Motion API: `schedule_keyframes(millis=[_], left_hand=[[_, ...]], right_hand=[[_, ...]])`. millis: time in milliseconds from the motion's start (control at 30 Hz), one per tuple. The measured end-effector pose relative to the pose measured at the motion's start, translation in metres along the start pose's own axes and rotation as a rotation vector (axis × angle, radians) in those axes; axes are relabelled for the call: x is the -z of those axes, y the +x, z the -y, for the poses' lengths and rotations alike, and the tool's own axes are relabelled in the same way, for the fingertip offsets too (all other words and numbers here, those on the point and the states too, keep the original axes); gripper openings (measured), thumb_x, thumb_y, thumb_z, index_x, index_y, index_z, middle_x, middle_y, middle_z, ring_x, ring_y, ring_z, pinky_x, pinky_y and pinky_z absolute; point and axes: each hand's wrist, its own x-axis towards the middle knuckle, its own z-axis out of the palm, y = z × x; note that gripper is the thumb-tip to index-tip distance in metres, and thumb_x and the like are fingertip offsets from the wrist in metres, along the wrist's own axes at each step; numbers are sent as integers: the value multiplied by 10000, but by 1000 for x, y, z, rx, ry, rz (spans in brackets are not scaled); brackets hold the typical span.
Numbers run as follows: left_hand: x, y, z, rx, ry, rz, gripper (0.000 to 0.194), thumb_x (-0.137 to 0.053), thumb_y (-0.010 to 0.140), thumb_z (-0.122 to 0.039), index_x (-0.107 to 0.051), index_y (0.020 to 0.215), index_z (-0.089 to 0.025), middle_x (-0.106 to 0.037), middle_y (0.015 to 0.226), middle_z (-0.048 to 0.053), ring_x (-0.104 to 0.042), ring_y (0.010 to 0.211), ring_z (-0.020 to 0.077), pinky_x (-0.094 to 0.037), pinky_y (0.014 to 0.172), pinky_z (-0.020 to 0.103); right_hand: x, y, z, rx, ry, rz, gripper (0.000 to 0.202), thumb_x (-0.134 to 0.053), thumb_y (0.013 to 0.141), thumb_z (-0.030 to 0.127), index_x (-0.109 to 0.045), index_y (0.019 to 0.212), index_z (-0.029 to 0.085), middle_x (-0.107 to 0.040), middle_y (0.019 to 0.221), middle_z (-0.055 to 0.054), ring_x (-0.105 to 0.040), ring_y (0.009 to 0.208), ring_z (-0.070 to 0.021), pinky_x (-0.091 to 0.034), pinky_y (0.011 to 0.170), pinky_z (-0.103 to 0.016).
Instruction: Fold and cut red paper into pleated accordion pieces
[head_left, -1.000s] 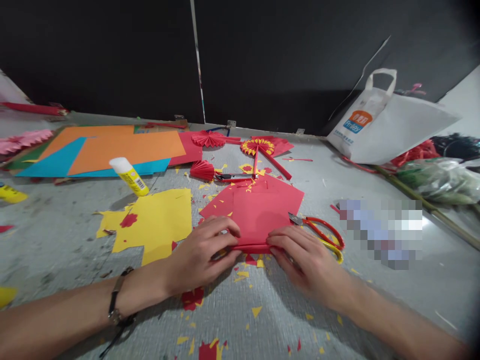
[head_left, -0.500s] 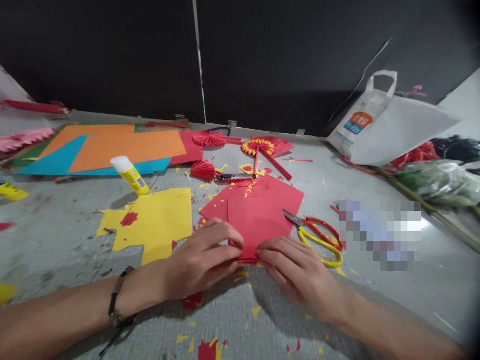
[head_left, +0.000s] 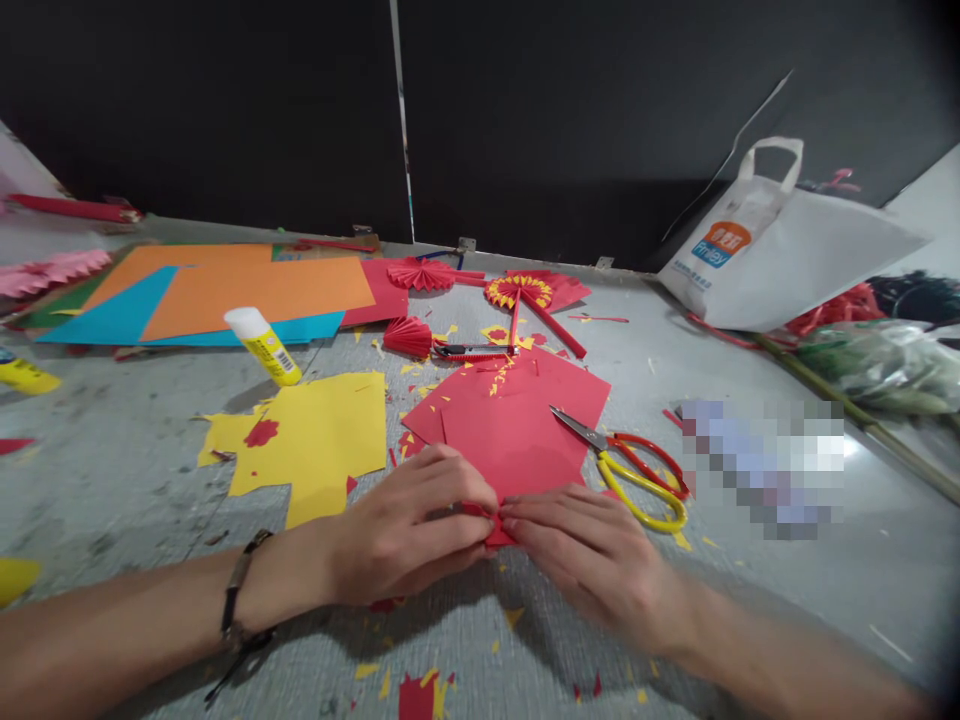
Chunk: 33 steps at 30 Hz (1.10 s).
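Note:
A red paper sheet (head_left: 502,440) lies before me on larger red paper (head_left: 585,385), its near edge folded. My left hand (head_left: 412,525) pinches that edge from the left, a dark bracelet on the wrist. From the right, my right hand (head_left: 585,545) presses the same edge, fingertips close to the left ones. Scissors with red and yellow handles (head_left: 641,480) lie right of the sheet, their blades over the red paper. Left of it are cut yellow paper (head_left: 322,430) and an upright glue stick (head_left: 262,345).
Orange sheets (head_left: 262,300) and blue ones lie at the back left. A box cutter (head_left: 472,351) and pleated red fans (head_left: 424,274) sit behind the red paper. A white bag (head_left: 795,260) stands back right. Paper scraps litter the table.
Both hands have come closer together along the near edge. The red sheet has shifted slightly left and toward me, uncovering more of the scissor blades.

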Motion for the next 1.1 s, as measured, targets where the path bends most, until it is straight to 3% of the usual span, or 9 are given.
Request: schedule_keyframes(millis=[200, 367, 567, 767, 867, 1100], left_hand=[[-2, -1, 0, 26, -65, -4, 92, -596, 1021, -81, -621, 1056, -162, -727, 1009, 93, -665, 934, 192, -529, 893, 345], [-2, -2, 4, 214, -207, -75, 83, -614, 999, -79, -657, 1020, -147, -689, 1041, 95, -666, 937, 170, -541, 849, 270], [-2, 1, 8, 370, -365, -36, 78, -633, 992, -111, -685, 955, -156, -668, 949, 42, -645, 824, 127, -515, 765, 218], [-2, -2, 11, 354, -415, 97, 77, -614, 1020, -146, -690, 1014, -161, -680, 1016, 55, -648, 926, 147, -510, 854, 231], [-1, -1, 10, 365, -396, 93, 118, -560, 1048, -161, -668, 998, -162, -668, 989, 55, -635, 899, 148, -514, 831, 235], [-2, -1, 10, 351, -365, 84, 108, -569, 1050, -179, -667, 1009, -163, -661, 991, 56, -628, 889, 152, -512, 806, 239]], right_hand=[[-7, -4, 1, -81, 19, -21, 208, -533, 1071, 147, -664, 1228, 111, -801, 1109, -127, -773, 952, -227, -611, 812, -365], [-6, -5, -5, -309, 59, -10, 115, -609, 1049, 210, -696, 1118, 179, -798, 958, -67, -737, 762, -192, -567, 676, -317], [9, -2, -8, -448, 183, 35, 90, -629, 1033, 210, -717, 1021, 196, -758, 799, 4, -655, 622, -111, -493, 588, -225], [3, -7, -6, -437, 170, 97, 152, -610, 1051, 266, -726, 988, 191, -735, 767, -17, -613, 603, -131, -462, 563, -256], [2, -8, -9, -406, 179, 63, 117, -652, 1029, 268, -719, 1079, 187, -774, 861, -38, -662, 662, -145, -494, 592, -262], [4, -9, -13, -383, 159, 51, 147, -623, 1043, 252, -738, 981, 185, -743, 754, -21, -639, 594, -140, -480, 548, -263]])
